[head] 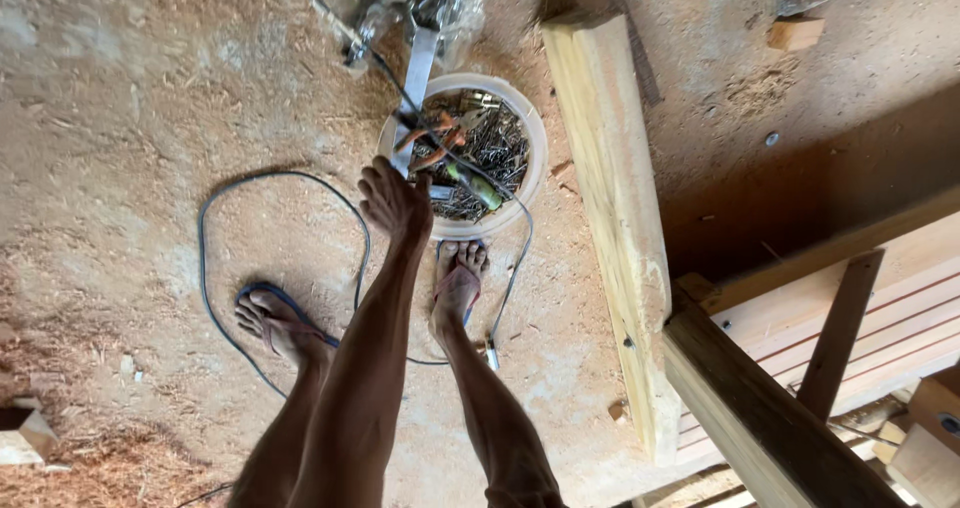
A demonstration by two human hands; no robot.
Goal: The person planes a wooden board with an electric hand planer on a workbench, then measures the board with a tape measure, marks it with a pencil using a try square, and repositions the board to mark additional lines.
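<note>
The left hand (395,203), fingers curled narrow, I cannot tell on what, is at the near rim of the white bucket of nails (462,153) on the sawdust floor beside the pale plank (610,208), where nail points might prick it, or the looped black cable (205,258) catch a sandal

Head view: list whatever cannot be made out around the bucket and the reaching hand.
- Reaching hand, seemingly the left: its fingers curl away at the white bucket rim, so its grip is unclear.
- Other hand: outside the frame.
- Bucket contents: a tangle of small metal bits and tool handles, too small to sort.
- Plastic-wrapped object: cut off by the top edge.
- Dark cable: its far end leaves the frame.
</note>
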